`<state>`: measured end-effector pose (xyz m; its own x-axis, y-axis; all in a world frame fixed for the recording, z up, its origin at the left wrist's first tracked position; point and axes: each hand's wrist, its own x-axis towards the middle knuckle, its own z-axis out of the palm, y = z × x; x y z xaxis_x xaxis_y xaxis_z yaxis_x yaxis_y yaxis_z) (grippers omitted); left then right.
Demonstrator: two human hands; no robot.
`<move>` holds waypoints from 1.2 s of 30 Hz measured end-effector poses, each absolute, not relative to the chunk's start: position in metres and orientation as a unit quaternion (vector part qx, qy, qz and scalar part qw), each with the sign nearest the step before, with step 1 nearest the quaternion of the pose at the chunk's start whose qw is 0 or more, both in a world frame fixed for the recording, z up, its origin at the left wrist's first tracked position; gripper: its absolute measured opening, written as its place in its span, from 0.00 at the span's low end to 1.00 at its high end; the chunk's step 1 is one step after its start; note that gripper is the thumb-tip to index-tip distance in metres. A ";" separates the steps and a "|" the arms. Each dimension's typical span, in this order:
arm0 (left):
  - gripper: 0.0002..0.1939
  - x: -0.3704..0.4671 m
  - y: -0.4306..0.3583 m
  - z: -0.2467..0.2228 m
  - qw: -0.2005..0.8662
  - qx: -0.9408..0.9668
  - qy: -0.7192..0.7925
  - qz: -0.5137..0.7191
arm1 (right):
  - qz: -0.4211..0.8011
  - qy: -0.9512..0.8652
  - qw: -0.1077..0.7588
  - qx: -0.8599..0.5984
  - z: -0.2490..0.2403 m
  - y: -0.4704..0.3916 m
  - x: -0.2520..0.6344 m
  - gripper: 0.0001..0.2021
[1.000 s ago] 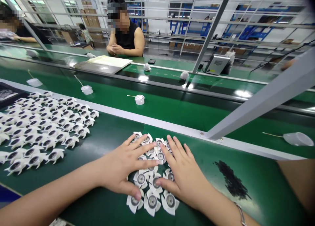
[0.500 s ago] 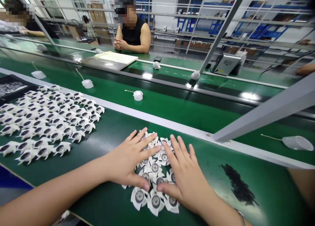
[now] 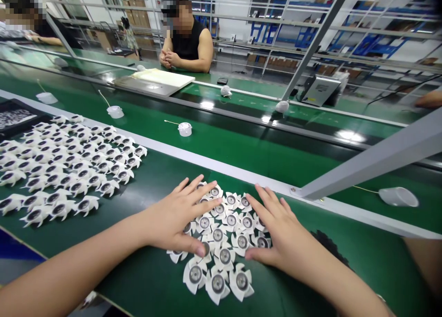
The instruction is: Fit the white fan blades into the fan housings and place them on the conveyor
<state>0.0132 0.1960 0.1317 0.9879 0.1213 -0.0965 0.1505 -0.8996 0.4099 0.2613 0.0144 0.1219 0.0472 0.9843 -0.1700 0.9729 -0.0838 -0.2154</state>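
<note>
Table (image 3: 148, 280): impeller cluster (image 3: 218, 235) under and between left grip (image 3: 177, 216), right grip (image 3: 281, 227) | impeller array (image 3: 84, 173) left of left grip | belt (image 3: 228, 140) beyond both

White fan wheels (image 3: 218, 283) with grey hubs; plain green table (image 3: 148, 287).

No readable text or labels.

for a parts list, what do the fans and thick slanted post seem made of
Fans: likely white moulded plastic, fairly matte, going by their thin curved shapes; their grey hubs may be metal. Post: probably coated metal, given its smooth, pale, straight-edged faces.
</note>
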 end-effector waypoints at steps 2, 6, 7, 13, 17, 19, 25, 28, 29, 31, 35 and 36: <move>0.51 0.014 0.195 0.129 0.212 0.975 0.068 -0.030 | 0.150 -0.676 0.016 -0.721 0.120 0.017 0.257 0.53; 0.55 0.012 0.196 0.130 0.211 0.974 0.072 -0.023 | 0.180 -0.680 0.021 -0.711 0.125 0.013 0.248 0.55; 0.57 0.012 0.196 0.131 0.210 0.975 0.073 -0.019 | 0.180 -0.683 0.027 -0.707 0.125 0.011 0.245 0.60; 0.58 0.012 0.194 0.133 0.222 0.973 0.061 -0.029 | 0.126 -0.711 0.048 -0.690 0.113 0.001 0.234 0.79; 0.54 0.014 0.191 0.131 0.230 0.971 0.060 -0.030 | 0.129 -0.717 0.059 -0.682 0.105 0.006 0.236 0.75; 0.54 0.014 0.191 0.130 0.227 0.972 0.062 -0.030 | 0.134 -0.725 0.064 -0.672 0.104 0.009 0.239 0.73; 0.57 0.013 0.193 0.133 0.219 0.973 0.071 -0.035 | 0.132 -0.743 0.066 -0.653 0.108 0.010 0.243 0.70; 0.59 0.012 0.195 0.133 0.222 0.972 0.067 -0.033 | 0.121 -0.742 0.071 -0.655 0.109 0.010 0.242 0.69; 0.59 0.012 0.195 0.133 0.222 0.972 0.066 -0.035 | 0.117 -0.742 0.073 -0.656 0.108 0.010 0.242 0.68; 0.59 0.012 0.194 0.133 0.222 0.972 0.063 -0.041 | 0.103 -0.744 0.078 -0.655 0.105 0.010 0.239 0.64; 0.62 0.013 0.189 0.131 0.201 0.976 0.079 -0.028 | 0.051 -0.750 0.085 -0.654 0.093 0.011 0.232 0.61; 0.63 0.013 0.187 0.130 0.197 0.977 0.082 -0.021 | 0.042 -0.750 0.086 -0.654 0.091 0.012 0.230 0.60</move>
